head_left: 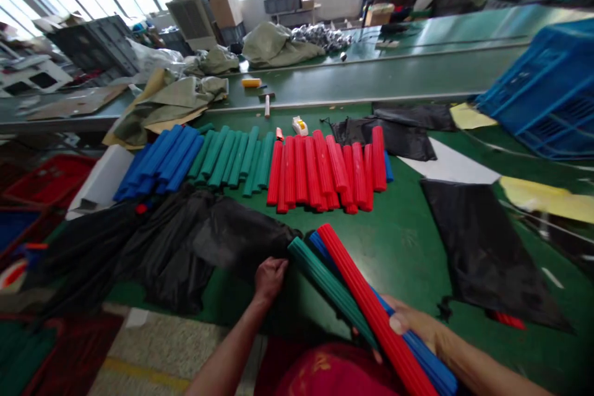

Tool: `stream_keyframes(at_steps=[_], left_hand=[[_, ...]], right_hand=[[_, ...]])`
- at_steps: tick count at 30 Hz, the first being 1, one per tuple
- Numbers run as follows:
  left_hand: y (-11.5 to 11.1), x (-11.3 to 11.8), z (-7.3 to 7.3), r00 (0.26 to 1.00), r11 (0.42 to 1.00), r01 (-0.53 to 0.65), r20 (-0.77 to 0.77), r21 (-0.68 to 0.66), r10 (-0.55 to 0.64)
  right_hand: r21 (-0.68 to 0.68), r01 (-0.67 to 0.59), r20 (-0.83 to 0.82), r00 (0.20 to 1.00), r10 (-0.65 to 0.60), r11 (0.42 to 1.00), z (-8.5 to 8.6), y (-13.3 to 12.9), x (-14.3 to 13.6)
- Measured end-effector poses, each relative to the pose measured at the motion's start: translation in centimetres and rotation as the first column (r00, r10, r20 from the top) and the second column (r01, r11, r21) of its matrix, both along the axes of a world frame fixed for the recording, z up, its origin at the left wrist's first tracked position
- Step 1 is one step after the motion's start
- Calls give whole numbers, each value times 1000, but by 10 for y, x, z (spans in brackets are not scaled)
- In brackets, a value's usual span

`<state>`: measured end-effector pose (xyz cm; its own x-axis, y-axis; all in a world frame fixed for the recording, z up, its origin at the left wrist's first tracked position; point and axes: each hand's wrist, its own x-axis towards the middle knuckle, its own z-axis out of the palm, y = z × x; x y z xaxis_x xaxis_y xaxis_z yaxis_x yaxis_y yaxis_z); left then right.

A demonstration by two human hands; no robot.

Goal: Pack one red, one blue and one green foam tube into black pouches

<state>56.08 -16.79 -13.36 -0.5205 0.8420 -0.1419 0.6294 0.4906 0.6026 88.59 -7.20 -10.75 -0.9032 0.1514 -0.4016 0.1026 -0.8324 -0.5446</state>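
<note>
My right hand (411, 325) is wrapped round three long ribbed sticks: a red stick (366, 288) on top, a green stick (331, 288) at the left and a blue stick (424, 356) partly hidden beneath the red one. They slant up and left over the table. My left hand (271, 278) is closed on the edge of a black drawstring bag (236, 232), close to the upper end of the green stick. The bag stretches left from that hand and lies by other dark bags (162, 253). The sticks' upper ends are beside the bag's edge; whether they touch it I cannot tell.
Behind my hands lie piles of blue sticks (162, 158), green sticks (232, 158) and red sticks (320, 170). A tape dispenser (300, 126) stands behind them. At the right are a filled black bag (487, 241) and a blue crate (547, 86). Red crates (51, 182) stand at the left.
</note>
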Motion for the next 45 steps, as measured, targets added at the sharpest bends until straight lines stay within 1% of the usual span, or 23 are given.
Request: stream_keyframes(at_steps=[4,7,9,11,13,15,16,18,20,22,25,26,28,30,32,33,35,37,39,42,45], left_hand=[[0,2,10,992,991,-124,-29,53,125],[-2,3,22,974,971,-205,-74,126,215],[-4,1,31,964,958,-234,-89,168,251],[-7,-3,39,959,945,-222,-122,241,256],[-12,-10,45,941,915,-172,-216,364,262],[-14,-17,49,892,873,-94,-349,480,287],[-15,-20,50,862,858,-51,-411,511,296],[-12,-26,53,812,851,54,-519,522,267],[-6,-29,57,785,844,170,-587,509,196],[1,-28,63,785,824,256,-606,505,127],[9,-23,75,804,782,328,-591,530,64],[10,-21,80,810,765,356,-586,537,35],[11,-17,87,811,712,432,-584,553,-38],[9,-13,91,801,666,497,-589,556,-106],[4,-11,91,785,645,529,-606,551,-127],[2,-11,89,780,649,528,-615,547,-117],[-3,-10,84,783,684,497,-616,535,-87],[-7,-8,80,805,728,444,-590,523,-66],[-8,-4,80,841,769,390,-536,506,-74],[-2,1,88,899,821,320,-425,473,-105],[13,4,100,952,879,215,-293,425,-91]], right_hand=[[31,-86,-9,996,86,996,2,12,-15],[44,-164,3,986,164,985,-1,17,-29],[36,-183,2,983,183,982,-5,18,-36],[25,-174,-6,985,174,984,-7,17,-41],[20,-171,-15,985,171,985,-7,15,-44],[18,-190,-18,982,190,982,-4,15,-46],[20,-202,-19,979,202,979,-2,15,-47],[37,-203,-17,979,204,978,0,17,-50],[72,-181,-11,983,182,981,2,17,-52],[105,-165,-1,986,166,981,3,17,-52],[131,-183,14,983,183,974,6,16,-52],[134,-193,21,981,192,972,8,15,-51],[140,-195,27,981,194,971,11,12,-48],[137,-170,21,985,169,976,13,9,-43],[125,-118,1,993,118,985,13,5,-39],[121,-90,-10,996,92,989,13,3,-37],[117,-58,-35,997,63,991,13,1,-33],[121,-54,-56,997,61,991,15,-1,-31],[133,-51,-59,996,59,990,19,-2,-29],[150,-48,-35,998,54,988,26,-1,-30],[132,-88,-40,995,94,987,35,0,-32]])
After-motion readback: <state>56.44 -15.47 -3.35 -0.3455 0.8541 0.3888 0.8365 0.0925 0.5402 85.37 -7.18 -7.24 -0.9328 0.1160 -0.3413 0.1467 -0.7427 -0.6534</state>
